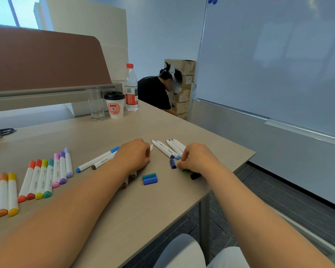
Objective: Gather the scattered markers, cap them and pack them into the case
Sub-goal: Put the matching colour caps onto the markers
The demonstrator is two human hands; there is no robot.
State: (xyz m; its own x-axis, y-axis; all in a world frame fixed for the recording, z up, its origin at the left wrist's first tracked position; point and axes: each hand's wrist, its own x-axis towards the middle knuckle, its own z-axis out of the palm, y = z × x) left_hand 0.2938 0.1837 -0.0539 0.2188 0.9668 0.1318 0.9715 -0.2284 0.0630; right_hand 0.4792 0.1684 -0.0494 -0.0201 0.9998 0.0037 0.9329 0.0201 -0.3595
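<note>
My left hand lies curled over a white marker whose pale tip shows just past the fingers. Under that wrist lie more markers, among them a blue-capped marker and brown-ended ones. My right hand has its fingers curled at the near ends of several uncapped white markers. A dark blue cap lies beside its fingertips. A green cap and a black cap lie partly under the hand. Teal and blue caps lie side by side nearer me. No case is in view.
Rows of capped coloured markers lie at the left on the beige table. A glass, a paper cup and a water bottle stand at the back. The table's right edge is close to my right hand. A person sits beyond.
</note>
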